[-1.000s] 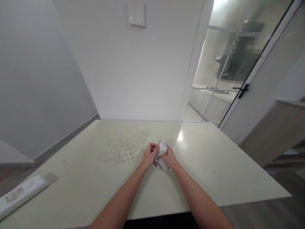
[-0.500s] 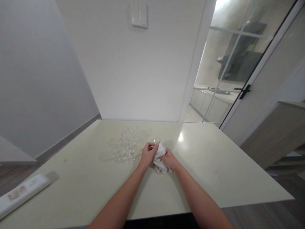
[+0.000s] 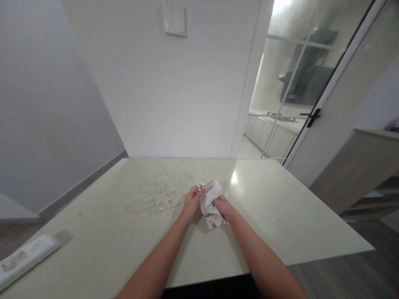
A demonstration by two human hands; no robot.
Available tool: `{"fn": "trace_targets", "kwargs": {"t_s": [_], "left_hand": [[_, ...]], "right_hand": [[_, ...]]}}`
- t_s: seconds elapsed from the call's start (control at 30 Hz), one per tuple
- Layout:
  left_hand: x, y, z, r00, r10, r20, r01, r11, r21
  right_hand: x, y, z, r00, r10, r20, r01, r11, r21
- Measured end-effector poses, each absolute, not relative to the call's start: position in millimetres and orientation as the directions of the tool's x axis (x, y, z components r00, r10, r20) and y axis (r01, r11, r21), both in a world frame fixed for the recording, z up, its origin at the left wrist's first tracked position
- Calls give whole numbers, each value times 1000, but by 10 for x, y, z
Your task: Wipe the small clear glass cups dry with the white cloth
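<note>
Fingers of my left hand (image 3: pixel 190 204) are closed on a clear glass (image 3: pixel 200 186), whose rim shows just beyond the fingertips. My right hand (image 3: pixel 225 207) grips a crumpled white cloth (image 3: pixel 212 202), bunched against the glass on its right side. Folds of the cloth hide part of the glass and some of my right fingers. Left of my hands, several clear stemmed glasses (image 3: pixel 162 193) stand close together on the pale table (image 3: pixel 124 249); their outlines are faint and overlap.
A white box-like item (image 3: pixel 28 257) lies at the table's left edge. Behind the table rises a white wall with a switch plate (image 3: pixel 174 18). To the right are a glass-paned door (image 3: pixel 280 104) with a black handle (image 3: pixel 313 118) and a wooden shelf unit (image 3: pixel 352 166).
The cloth has shifted up over the right side of the glass, and my right hand has turned slightly with it. My left hand keeps its hold. The whole view has swung slightly rightward.
</note>
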State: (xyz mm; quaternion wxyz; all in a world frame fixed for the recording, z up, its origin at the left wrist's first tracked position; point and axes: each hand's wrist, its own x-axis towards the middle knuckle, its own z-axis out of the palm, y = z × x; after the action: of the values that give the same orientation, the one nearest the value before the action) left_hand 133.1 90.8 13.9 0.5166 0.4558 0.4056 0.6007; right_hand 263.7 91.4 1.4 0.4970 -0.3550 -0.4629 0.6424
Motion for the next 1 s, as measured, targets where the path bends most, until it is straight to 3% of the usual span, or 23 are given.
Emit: {"fn": "trace_targets", "kwargs": {"t_s": [0.1,0.23,0.4,0.63,0.8,1.0], "left_hand": [[1295,894,178,13,985,173,-307,-161,938],[1276,867,225,-38,959,281,-254,-282,925],[1267,823,305,-30,944,329,-236,-327,915],[1301,785,343,37,951,308,-317,-281,906],[1335,767,333,101,949,299,-313,-255,915],[1357,745,296,151,926,347,-226,-309,924]], "right_hand": [[2648,951,22,-204,977,-58,-375,-132,-917],[2687,1061,8,-97,987,-126,-460,-157,-874],[2700,1101,12,-206,973,-101,-493,-193,-848],[2622,993,-29,-384,915,-120,-415,-287,-863],[2614,998,-91,-259,965,-44,-384,-145,-912],[2635,1078,-215,-161,987,31,-199,-1,-980]]}}
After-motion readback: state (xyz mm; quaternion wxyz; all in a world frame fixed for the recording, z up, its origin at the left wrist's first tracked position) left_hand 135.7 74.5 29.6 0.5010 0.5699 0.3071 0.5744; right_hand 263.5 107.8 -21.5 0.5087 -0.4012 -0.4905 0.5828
